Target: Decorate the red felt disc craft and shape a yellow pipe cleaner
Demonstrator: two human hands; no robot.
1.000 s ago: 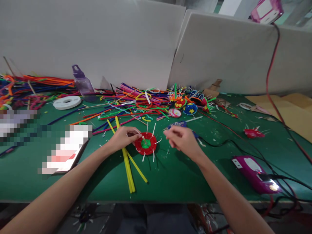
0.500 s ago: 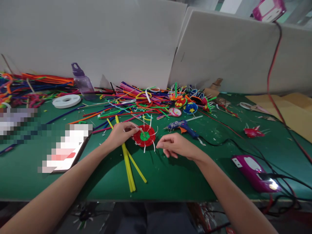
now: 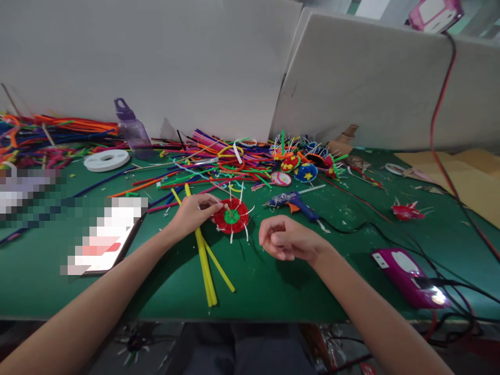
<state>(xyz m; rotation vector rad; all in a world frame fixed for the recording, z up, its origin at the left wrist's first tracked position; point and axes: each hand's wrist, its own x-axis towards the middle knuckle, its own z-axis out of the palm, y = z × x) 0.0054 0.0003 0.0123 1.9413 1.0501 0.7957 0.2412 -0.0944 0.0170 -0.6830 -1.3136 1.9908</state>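
Note:
My left hand pinches the left edge of a round red disc of coiled pipe cleaner. The disc has a green middle, a thin stick standing up from it, and white strips poking out around the rim. To the right of the disc, apart from it, my right hand is curled closed, with nothing showing in its fingers. Yellow pipe cleaners lie crossed on the table beneath and beside my left hand. A blue glue gun lies just beyond my right hand.
Several coloured pipe cleaners are heaped along the back board. Nearby are a purple bottle, a white tape roll and a phone. Decorated pieces lie behind the glue gun. A magenta device with cables sits right.
My right hand has drawn back from the disc's white strips, slightly to the right and down, and its fingers have curled in. My left hand and the disc have hardly moved.

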